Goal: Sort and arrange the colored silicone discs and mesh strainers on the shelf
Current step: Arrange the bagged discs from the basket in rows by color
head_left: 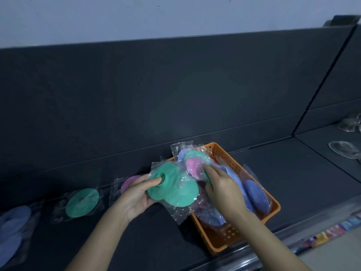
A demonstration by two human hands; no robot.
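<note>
A pale, bare wall (175,14) fills the top of the view. Below it stands the dark grey back panel (156,85) of a shelf (293,173), matte and plain, crossed by one thin horizontal seam (195,133). At the right a dark vertical joint (325,79) separates this bay from a neighbouring bay (332,137) of the same dark finish. The shelf's front edge carries a glossy rail (254,249) with a strip of small coloured labels (332,229), too blurred to read. The light patch in the bottom right corner (341,257) is possibly floor. The light is dim and bluish, slightly brighter at the panel's middle.
</note>
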